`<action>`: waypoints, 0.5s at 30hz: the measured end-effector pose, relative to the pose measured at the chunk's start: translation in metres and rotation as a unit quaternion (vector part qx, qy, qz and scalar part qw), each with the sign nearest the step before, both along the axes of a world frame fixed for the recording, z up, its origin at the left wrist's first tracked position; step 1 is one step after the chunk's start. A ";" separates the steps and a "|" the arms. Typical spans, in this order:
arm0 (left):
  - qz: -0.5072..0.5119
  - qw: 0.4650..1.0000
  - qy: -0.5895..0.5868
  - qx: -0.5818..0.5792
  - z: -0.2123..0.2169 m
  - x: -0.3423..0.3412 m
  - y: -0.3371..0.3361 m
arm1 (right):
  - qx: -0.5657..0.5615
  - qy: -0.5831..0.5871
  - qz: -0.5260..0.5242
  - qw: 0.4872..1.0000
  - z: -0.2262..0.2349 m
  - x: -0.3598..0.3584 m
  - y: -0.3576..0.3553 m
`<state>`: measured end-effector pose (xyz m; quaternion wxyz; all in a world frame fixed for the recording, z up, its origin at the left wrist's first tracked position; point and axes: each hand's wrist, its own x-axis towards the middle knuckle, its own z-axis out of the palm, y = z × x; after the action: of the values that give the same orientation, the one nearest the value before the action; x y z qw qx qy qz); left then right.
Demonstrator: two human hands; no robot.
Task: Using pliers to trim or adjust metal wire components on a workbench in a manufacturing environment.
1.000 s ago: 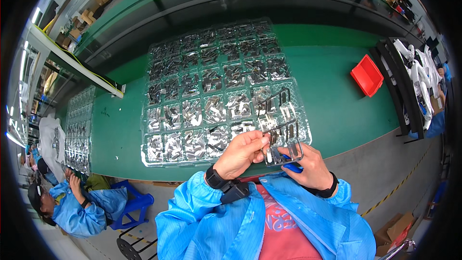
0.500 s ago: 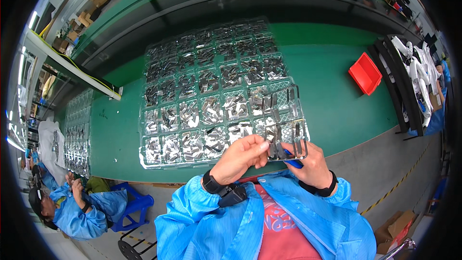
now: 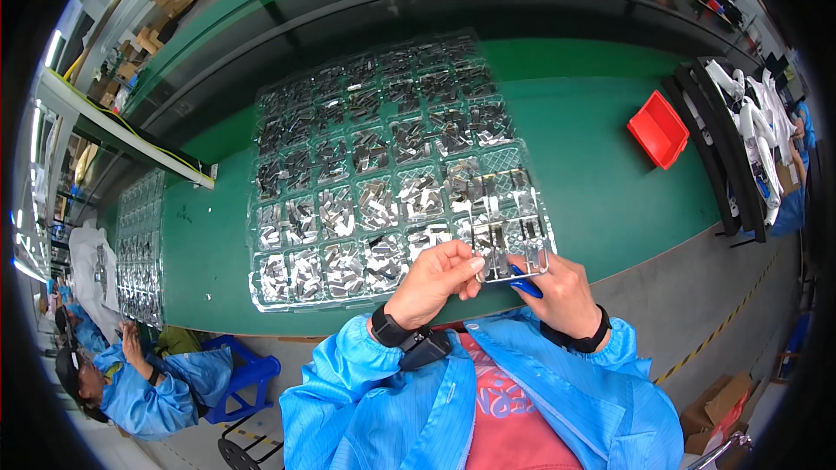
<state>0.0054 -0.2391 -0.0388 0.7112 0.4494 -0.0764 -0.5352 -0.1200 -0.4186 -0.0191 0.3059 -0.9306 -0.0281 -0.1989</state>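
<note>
My left hand (image 3: 435, 284) pinches the near left corner of a thin rectangular frame (image 3: 497, 239) with small flat pieces set in it. On the frame's near right side is my right hand (image 3: 562, 298), its fingers curled round a blue-handled tool (image 3: 526, 285). The tool's working end is hidden behind the frame and fingers. Both hands are at the near right corner of a clear compartment tray (image 3: 287, 305), with the frame above it. Many small dark and shiny flat strips lie in its compartments.
The tray lies on a green table (image 3: 592, 157). A red bin (image 3: 659, 130) sits at the right, beside a black rack (image 3: 704, 135) of white parts. Another filled tray (image 3: 139, 244) is at the far left, near a seated person in blue (image 3: 148, 392) and a blue stool (image 3: 248, 383).
The frame has tipped, and its surface now catches the light and looks shinier. My hands stay in nearly the same place. At the left, the other person's hands have shifted.
</note>
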 end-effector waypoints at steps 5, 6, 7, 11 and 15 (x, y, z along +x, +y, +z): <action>0.007 0.992 -0.106 0.071 0.007 0.007 -0.002 | -0.076 0.093 -0.046 0.992 0.011 -0.007 -0.012; 0.001 0.988 -0.134 0.082 0.008 0.008 -0.002 | -0.091 0.107 -0.056 0.989 0.012 -0.008 -0.014; 0.000 0.988 -0.134 0.082 0.008 0.009 -0.001 | -0.095 0.115 -0.063 0.987 0.014 -0.009 -0.017; 0.033 0.962 -0.249 0.111 0.025 0.018 0.005 | -0.118 0.119 -0.102 0.981 0.026 -0.014 -0.030; 0.029 0.908 -0.408 0.092 0.045 0.036 0.020 | 0.010 0.087 -0.187 0.978 0.034 -0.017 -0.046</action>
<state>0.0415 -0.2189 0.0062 0.5888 0.6936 -0.2975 -0.2893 -0.1371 -0.4646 0.0153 0.2738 -0.9300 0.1751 -0.1716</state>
